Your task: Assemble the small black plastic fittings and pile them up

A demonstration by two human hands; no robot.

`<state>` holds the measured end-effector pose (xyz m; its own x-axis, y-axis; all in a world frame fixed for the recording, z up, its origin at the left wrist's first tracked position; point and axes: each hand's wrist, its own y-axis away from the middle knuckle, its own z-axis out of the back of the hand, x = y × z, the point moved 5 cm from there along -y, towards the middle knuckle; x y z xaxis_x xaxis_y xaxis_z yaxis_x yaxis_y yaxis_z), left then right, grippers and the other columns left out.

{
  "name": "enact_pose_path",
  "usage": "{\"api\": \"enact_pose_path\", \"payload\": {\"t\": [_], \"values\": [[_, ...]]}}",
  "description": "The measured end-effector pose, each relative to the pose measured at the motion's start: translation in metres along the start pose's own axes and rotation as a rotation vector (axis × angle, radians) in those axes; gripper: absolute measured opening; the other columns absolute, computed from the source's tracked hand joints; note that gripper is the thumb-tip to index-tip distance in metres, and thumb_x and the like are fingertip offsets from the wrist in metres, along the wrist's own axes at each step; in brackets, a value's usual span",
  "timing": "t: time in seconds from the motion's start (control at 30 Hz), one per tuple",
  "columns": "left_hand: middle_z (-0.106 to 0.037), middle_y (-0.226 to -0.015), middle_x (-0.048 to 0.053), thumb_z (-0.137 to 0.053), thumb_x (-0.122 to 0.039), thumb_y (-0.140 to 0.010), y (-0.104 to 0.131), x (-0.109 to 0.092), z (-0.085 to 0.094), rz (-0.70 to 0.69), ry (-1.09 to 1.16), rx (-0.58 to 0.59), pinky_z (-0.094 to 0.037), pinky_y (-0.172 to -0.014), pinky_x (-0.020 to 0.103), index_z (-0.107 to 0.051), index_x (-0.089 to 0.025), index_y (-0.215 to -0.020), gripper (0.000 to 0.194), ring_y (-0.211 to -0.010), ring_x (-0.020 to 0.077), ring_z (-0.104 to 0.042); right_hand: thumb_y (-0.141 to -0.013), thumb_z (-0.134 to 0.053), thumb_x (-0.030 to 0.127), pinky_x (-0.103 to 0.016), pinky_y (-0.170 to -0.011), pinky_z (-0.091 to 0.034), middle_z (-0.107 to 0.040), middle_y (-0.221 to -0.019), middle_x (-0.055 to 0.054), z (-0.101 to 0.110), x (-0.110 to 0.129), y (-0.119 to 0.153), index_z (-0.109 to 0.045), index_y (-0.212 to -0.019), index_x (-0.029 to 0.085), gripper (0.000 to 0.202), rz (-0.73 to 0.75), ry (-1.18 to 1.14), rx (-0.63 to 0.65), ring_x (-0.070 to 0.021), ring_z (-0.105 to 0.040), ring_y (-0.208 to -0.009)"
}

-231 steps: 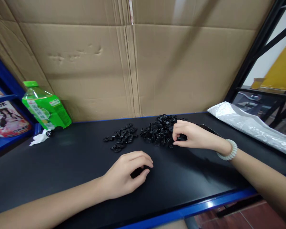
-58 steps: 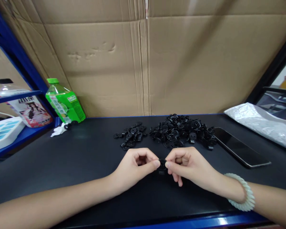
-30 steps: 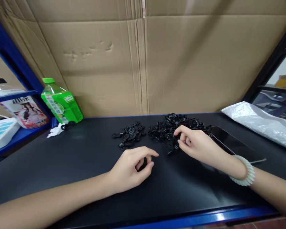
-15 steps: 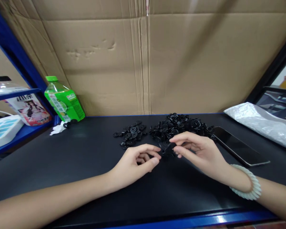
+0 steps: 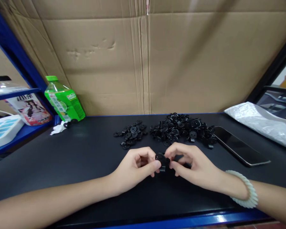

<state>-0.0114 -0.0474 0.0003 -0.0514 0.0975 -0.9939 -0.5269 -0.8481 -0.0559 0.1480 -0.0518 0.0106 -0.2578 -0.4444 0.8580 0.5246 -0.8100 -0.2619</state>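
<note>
As steadiness was seemingly wanted, a round black plastic piece [image 5: 160, 158] was finger-pinched by left hand [image 5: 134, 167] and right hand [image 5: 193, 163] behind the blue front edge [image 5: 218, 218] of the black worktop [image 5: 81, 152].

Counter [image 5: 62, 152] before cardboard [image 5: 97, 63]; near its middle, left heap [image 5: 133, 132] and right heap [image 5: 181, 128] of parts, side by side; phone [image 5: 239, 144] just right of right heap; bag [image 5: 264, 124] at far right, behind phone; at back left, bottle [image 5: 65, 101], tissue [image 5: 58, 128] before its base; farther left, second bottle [image 5: 30, 111] on shelf [image 5: 26, 133]; in front of heaps, part [image 5: 160, 158] between left hand [image 5: 138, 163] and right hand [image 5: 192, 162]
</note>
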Motion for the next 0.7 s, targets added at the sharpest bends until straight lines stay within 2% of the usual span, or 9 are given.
{"api": "enact_pose_path", "payload": {"t": [0.13,0.3,0.43,0.53,0.7], "values": [[-0.059,-0.060,-0.001,-0.064,-0.027,-0.079,0.000,-0.002,-0.002,-0.016,-0.184,-0.006,-0.043,-0.056,0.023,-0.054,-0.014,-0.066,0.020,-0.054,0.0099,-0.051,-0.084,-0.062,0.026,-0.025,-0.059,-0.056,-0.057,-0.087,-0.003,-0.006,-0.003,-0.001,-0.053,-0.102,0.018,0.022,-0.096,-0.274,0.017,-0.0144,-0.059,-0.077],[-0.052,-0.056,-0.003,-0.063,-0.025,-0.077,0.000,-0.005,-0.003,-0.027,-0.305,-0.026,-0.038,-0.051,0.021,-0.050,-0.015,-0.059,0.024,-0.051,0.0086,-0.045,-0.083,-0.065,0.028,-0.022,-0.055,-0.056,-0.055,-0.082,0.000,-0.012,-0.004,-0.001,-0.052,-0.093,0.018,0.019,-0.137,-0.382,-0.049,-0.0106,-0.058,-0.068],[-0.053,-0.062,-0.003,-0.062,-0.030,-0.080,-0.001,-0.004,-0.002,-0.018,-0.239,-0.023,-0.041,-0.053,0.022,-0.053,-0.015,-0.070,0.020,-0.054,0.0091,-0.048,-0.083,-0.066,0.028,-0.023,-0.058,-0.056,-0.057,-0.083,0.001,-0.010,0.000,-0.001,-0.049,-0.090,0.019,0.020,-0.105,-0.377,-0.067,-0.0093,-0.061,-0.065],[-0.057,-0.066,-0.001,-0.060,-0.033,-0.083,-0.001,-0.002,-0.003,0.005,-0.185,0.022,-0.044,-0.055,0.023,-0.057,-0.014,-0.078,0.020,-0.057,0.0102,-0.051,-0.084,-0.065,0.027,-0.024,-0.059,-0.055,-0.058,-0.082,0.001,-0.011,0.001,-0.001,-0.048,-0.087,0.019,0.019,-0.095,-0.379,-0.039,-0.0093,-0.061,-0.064],[-0.059,-0.063,0.000,-0.058,-0.032,-0.085,0.001,-0.002,-0.004,0.019,-0.159,0.039,-0.044,-0.053,0.021,-0.058,-0.014,-0.072,0.022,-0.054,0.0092,-0.050,-0.082,-0.067,0.028,-0.024,-0.058,-0.056,-0.056,-0.074,0.003,-0.013,-0.001,-0.002,-0.048,-0.083,0.018,0.021,-0.111,-0.396,-0.028,-0.0098,-0.059,-0.065]]}}
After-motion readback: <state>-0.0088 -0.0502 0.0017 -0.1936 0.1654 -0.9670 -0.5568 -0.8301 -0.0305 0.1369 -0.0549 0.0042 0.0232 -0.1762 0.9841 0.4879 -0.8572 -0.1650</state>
